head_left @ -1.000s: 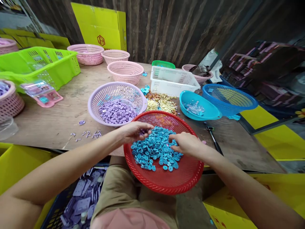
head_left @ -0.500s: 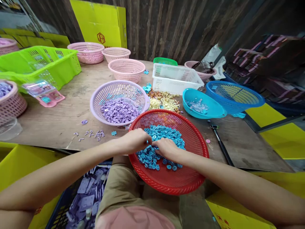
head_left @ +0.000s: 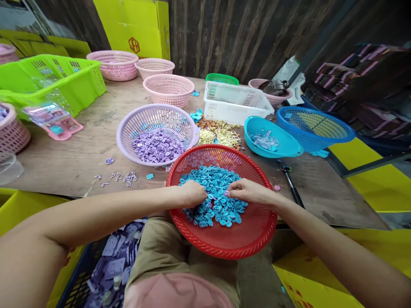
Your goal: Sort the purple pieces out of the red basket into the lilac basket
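A red plastic basket (head_left: 221, 250) rests partly over the table edge above my lap, with a heap of small round blue swirl-patterned pieces (head_left: 221, 209) in it. My left hand (head_left: 192, 194) is closed, its fingers down against the left side of the heap; what they hold, if anything, is hidden. Over the heap's right side, my right hand (head_left: 247, 191) pinches a small purple piece (head_left: 227, 193) between thumb and finger. Another small purple piece (head_left: 210, 197) shows among the blue ones, between my hands.
Left of the red basket stands a lilac basket (head_left: 123, 141) of purple pieces. Behind are a white crate (head_left: 224, 111), pink baskets and loose yellow parts (head_left: 227, 137). A turquoise bowl (head_left: 272, 149), a blue basket (head_left: 321, 132) and a black-handled tool (head_left: 293, 188) lie right.
My hands have moved apart, the right one shifting right and up off the heap with a small purple piece in its fingers. The blue heap's shape has changed between them.
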`<state>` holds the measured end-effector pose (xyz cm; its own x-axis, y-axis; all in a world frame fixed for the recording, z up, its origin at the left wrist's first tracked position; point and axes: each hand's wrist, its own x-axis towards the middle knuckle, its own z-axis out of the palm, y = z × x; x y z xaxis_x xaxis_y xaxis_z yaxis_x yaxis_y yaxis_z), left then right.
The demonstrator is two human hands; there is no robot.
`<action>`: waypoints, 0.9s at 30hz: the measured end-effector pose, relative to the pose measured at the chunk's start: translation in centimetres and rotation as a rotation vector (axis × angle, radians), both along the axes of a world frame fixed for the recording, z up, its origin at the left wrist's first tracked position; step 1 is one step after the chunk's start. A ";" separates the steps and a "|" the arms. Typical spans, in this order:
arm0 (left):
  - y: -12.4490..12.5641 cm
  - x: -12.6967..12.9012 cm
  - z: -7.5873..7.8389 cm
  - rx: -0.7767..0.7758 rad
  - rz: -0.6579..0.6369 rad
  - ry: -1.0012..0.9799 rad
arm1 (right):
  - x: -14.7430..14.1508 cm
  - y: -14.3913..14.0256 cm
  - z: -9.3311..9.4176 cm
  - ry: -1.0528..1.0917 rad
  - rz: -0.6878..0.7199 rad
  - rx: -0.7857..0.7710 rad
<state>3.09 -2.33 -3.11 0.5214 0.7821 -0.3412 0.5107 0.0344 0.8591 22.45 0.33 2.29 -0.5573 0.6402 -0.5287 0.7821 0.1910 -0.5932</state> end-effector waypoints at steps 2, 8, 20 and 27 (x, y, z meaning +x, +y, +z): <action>0.0 0.2 0.6 0.192 -0.151 0.238 | 0.5 -0.1 0.2 0.043 -0.045 -0.036; 1.1 -1.0 3.4 0.210 -0.376 0.364 | 0.7 -0.8 0.1 0.123 -0.059 -0.030; 1.3 -2.4 4.2 -0.561 -0.074 -0.286 | -1.2 -2.0 0.9 0.232 -0.081 0.126; 1.5 -2.7 3.8 -0.307 -0.055 -0.176 | -2.0 -2.2 1.4 0.130 -0.048 0.368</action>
